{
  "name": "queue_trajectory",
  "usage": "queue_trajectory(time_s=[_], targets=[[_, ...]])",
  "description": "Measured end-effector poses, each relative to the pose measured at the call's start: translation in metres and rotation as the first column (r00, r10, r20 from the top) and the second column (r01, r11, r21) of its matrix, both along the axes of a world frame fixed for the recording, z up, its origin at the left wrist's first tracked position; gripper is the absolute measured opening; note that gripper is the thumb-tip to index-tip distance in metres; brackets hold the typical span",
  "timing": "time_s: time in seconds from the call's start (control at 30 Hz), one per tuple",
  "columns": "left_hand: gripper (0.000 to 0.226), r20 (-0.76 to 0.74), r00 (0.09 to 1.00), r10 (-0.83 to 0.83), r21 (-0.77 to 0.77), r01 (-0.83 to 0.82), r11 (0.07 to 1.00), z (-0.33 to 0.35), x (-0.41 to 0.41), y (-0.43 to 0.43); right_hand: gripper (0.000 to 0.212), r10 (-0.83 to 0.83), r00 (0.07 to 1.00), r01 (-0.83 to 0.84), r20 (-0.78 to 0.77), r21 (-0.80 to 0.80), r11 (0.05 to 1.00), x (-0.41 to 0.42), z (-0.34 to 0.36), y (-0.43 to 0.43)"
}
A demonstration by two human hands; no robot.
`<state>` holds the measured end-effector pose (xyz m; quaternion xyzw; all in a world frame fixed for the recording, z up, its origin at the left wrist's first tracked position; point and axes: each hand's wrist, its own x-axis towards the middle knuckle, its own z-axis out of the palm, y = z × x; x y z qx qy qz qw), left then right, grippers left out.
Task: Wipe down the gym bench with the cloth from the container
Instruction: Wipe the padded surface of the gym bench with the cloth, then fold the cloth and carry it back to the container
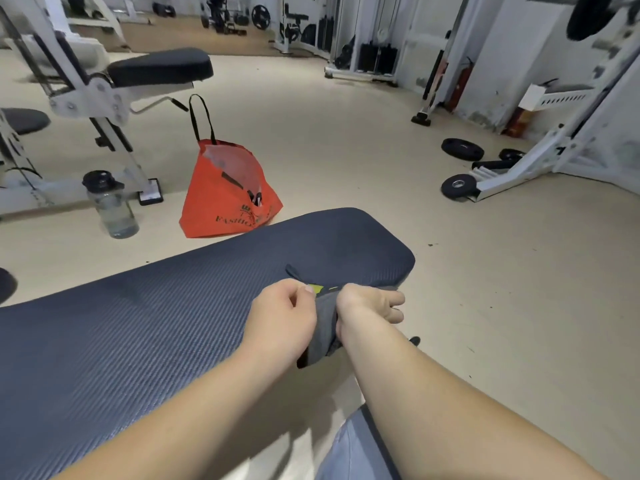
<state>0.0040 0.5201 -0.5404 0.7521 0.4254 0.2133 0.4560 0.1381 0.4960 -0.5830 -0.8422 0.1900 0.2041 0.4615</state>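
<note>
Head view: the grey cloth (pixel 323 327) is out of the orange bag (pixel 221 206) and held over the near edge of the gym bench (pixel 173 306). The left hand (pixel 282 318) grip pinches its top corner. The right hand (pixel 369 304) grip closes on the opposite edge, apparently spreading it for wiping.

Beige floor (pixel 346 150) carries an orange bag (pixel 221 202), a bottle (pixel 114 209) (clear) and the bench (pixel 173 306).
</note>
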Motion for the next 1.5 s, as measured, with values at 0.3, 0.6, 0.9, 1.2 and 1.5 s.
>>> queue_trajectory(time_s=[0.3,0.6,0.9,1.2,1.5], targets=[[0.035,-0.001,0.991,-0.131,0.085,0.131,0.988,-0.009,0.017,0.011,0.062,0.028,0.99,-0.002,0.139,-0.186,0.982,0.096,-0.001,-0.004],[0.027,0.028,0.983,-0.181,0.19,0.173,0.966,-0.023,0.054,0.042,0.034,0.642,0.688,-0.499,0.338,-0.421,0.757,0.203,-0.009,0.005],[0.016,0.009,0.974,-0.225,0.254,0.215,0.943,-0.028,0.084,0.083,0.05,0.774,0.559,-0.664,0.298,-0.397,0.633,0.24,-0.007,0.102],[0.015,-0.058,0.976,-0.21,0.253,0.218,0.943,-0.019,0.074,0.096,0.079,0.726,0.665,-0.645,0.176,-0.355,0.677,0.246,-0.014,0.109],[0.019,-0.065,0.978,-0.196,0.247,0.206,0.947,0.018,-0.012,0.09,0.065,0.665,0.669,-0.372,0.331,-0.626,0.685,0.2,0.003,0.006]])
